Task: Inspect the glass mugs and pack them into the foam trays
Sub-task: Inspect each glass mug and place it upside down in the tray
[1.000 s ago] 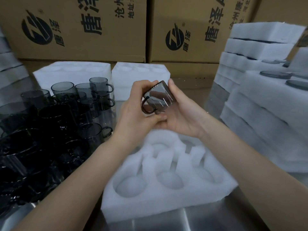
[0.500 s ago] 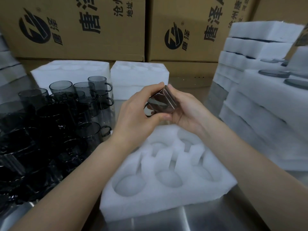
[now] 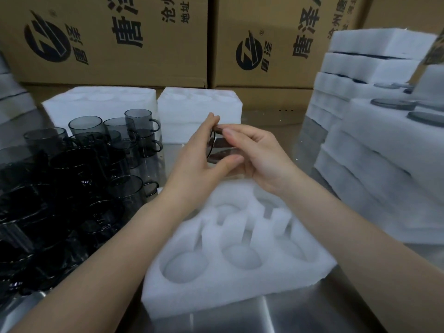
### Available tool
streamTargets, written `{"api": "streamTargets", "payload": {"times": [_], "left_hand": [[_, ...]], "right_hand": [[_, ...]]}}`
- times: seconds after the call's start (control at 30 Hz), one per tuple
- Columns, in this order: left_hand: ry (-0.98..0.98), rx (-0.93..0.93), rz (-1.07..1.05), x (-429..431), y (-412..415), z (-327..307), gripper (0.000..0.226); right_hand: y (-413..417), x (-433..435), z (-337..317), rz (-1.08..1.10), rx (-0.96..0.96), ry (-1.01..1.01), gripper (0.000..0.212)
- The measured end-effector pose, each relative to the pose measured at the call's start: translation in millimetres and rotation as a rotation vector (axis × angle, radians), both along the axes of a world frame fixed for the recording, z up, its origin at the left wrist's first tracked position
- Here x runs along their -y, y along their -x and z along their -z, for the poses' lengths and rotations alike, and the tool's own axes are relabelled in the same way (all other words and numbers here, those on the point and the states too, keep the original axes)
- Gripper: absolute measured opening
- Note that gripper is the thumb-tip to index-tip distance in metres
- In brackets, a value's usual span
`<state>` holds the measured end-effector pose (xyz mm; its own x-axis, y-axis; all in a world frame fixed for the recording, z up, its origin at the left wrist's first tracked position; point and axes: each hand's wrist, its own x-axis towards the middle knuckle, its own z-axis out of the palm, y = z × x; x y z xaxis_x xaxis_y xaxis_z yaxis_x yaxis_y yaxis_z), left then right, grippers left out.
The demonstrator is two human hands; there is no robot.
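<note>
A smoky grey glass mug (image 3: 219,150) lies on its side between both hands, above the far end of a white foam tray (image 3: 216,294). My left hand (image 3: 197,159) grips its left end with thumb below and fingers over the top. My right hand (image 3: 254,157) wraps round it from the right, fingertips on its upper edge. The tray has several round pockets, all without mugs. A crowd of the same grey mugs (image 3: 86,159) stands to the left.
Two white foam blocks (image 3: 199,104) sit at the back. Stacks of foam trays (image 3: 374,131), some with grey round lids, rise on the right. Brown printed cartons (image 3: 134,39) form the back wall. The steel tabletop (image 3: 288,318) shows in front of the tray.
The mug has been turned in my hands: its side faced me before, now it lies flatter and mostly covered by my fingers. Both hands shifted slightly right and closed round it.
</note>
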<state>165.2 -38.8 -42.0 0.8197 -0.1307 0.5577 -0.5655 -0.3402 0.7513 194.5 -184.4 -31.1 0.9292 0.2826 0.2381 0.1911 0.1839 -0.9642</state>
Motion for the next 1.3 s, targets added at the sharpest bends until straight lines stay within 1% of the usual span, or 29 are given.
{"api": "streamTargets", "payload": {"times": [0.13, 0.2, 0.33, 0.37, 0.43, 0.5, 0.63, 0.73, 0.8, 0.87, 0.97, 1.07, 1.17, 1.23, 1.3], "left_hand": [[-0.139, 0.089, -0.013, 0.7, 5.6, -3.2, 0.080], [-0.173, 0.113, -0.007, 0.3, 7.3, -4.1, 0.084], [-0.287, 0.172, 0.045, 1.6, 6.7, -4.3, 0.087], [-0.311, 0.178, 0.057, 2.6, 5.9, -3.9, 0.087], [-0.316, 0.161, 0.051, 3.7, 4.0, -3.1, 0.087], [-0.251, 0.134, 0.009, 3.5, 2.3, -2.1, 0.083], [0.005, 0.083, -0.061, 2.5, 4.4, -0.6, 0.075], [0.101, 0.091, -0.091, 1.6, 5.6, -0.2, 0.070], [0.137, 0.065, -0.090, 1.2, 5.9, -0.6, 0.065], [0.158, 0.045, -0.098, 1.1, 6.3, -0.8, 0.057], [0.144, 0.068, -0.153, 1.9, 8.2, -2.7, 0.042], [0.139, 0.078, -0.195, 1.0, 7.5, -4.7, 0.036], [0.116, 0.039, -0.222, -1.3, 4.4, -6.2, 0.032], [0.113, 0.011, -0.251, -3.8, 2.3, -9.3, 0.026], [0.108, -0.042, -0.297, -8.0, 0.5, -15.2, 0.017]], "right_hand": [[3.4, -3.3, -4.3, 0.079, -0.043, -0.085, 0.015], [4.1, -4.0, -6.2, 0.083, -0.088, -0.140, 0.007], [3.3, -3.8, -9.1, 0.076, -0.201, -0.218, 0.009], [3.5, -3.6, -9.9, 0.065, -0.215, -0.218, 0.011], [3.2, -3.8, -10.8, 0.046, -0.236, -0.208, 0.030], [3.0, -4.2, -11.8, 0.033, -0.241, -0.189, 0.041], [2.0, -5.3, -13.2, -0.021, -0.255, -0.171, 0.046], [4.6, -7.4, -15.6, -0.130, -0.323, -0.226, 0.052], [5.4, -6.8, -16.9, -0.142, -0.348, -0.255, 0.055], [5.4, -5.8, -16.8, -0.142, -0.359, -0.270, 0.053], [5.4, -4.4, -13.6, -0.154, -0.378, -0.279, 0.045], [3.5, -4.4, -10.6, -0.154, -0.391, -0.269, 0.038], [-0.8, -2.3, -8.0, -0.085, -0.382, -0.255, 0.032], [-2.9, 1.2, -6.6, -0.013, -0.336, -0.227, 0.027], [-3.4, 5.9, -7.5, 0.049, -0.232, -0.159, 0.014]]}}
